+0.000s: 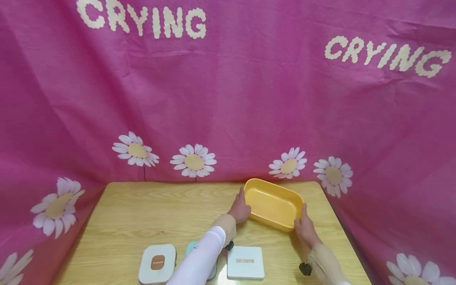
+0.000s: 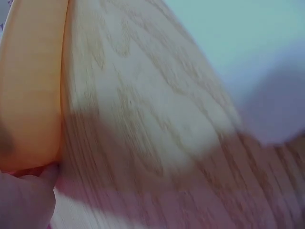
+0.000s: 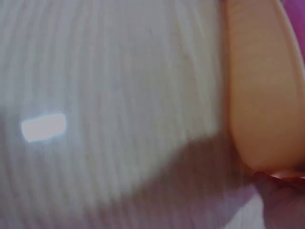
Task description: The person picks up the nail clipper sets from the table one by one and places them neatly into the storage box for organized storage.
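Note:
A yellow rectangular plastic basin [image 1: 272,204] with rounded corners is at the back right of the wooden table. My left hand [image 1: 239,208] holds its left end, with the fingers along the end wall. At the opposite end my right hand [image 1: 307,228] grips the basin from the right. Nothing shows inside it. In the left wrist view, the thumb [image 2: 31,195] is at the lower edge of the basin wall [image 2: 33,90]. The right wrist view likewise has a thumb [image 3: 276,198] right at the basin's bottom edge.
Along the table's near side lie a white rounded box [image 1: 157,253] with a brown label, a teal case [image 1: 191,246] partly behind my left sleeve, and a flat white case [image 1: 246,255] with lettering. A pink flowered curtain [image 1: 231,118] hangs behind the wooden table [image 1: 171,209].

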A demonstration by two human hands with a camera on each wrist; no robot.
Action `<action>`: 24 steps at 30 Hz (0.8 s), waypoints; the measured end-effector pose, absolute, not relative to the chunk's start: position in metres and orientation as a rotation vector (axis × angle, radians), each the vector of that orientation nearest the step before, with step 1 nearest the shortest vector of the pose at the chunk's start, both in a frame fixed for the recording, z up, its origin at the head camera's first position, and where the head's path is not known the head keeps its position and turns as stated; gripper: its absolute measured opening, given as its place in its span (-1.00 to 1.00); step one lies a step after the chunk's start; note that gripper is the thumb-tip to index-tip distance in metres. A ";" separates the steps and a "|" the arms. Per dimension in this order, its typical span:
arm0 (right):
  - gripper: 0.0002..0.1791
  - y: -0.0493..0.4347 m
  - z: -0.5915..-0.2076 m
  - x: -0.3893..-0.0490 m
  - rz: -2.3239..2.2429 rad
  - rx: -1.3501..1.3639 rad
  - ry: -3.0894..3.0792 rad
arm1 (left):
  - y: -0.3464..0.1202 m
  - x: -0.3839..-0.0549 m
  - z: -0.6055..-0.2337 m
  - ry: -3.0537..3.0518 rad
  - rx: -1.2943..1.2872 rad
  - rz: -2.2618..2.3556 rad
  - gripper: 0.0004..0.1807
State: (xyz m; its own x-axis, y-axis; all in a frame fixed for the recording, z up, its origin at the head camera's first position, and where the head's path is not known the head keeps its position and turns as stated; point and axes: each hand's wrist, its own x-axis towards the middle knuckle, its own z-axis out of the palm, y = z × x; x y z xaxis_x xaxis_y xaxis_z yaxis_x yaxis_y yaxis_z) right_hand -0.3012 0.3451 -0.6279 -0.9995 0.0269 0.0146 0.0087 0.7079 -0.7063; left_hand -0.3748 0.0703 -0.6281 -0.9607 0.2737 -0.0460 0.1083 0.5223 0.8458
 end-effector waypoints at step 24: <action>-0.21 0.290 -0.625 -0.311 1.159 0.151 -2.839 | 0.009 -0.357 -0.625 2.702 0.374 1.362 -0.17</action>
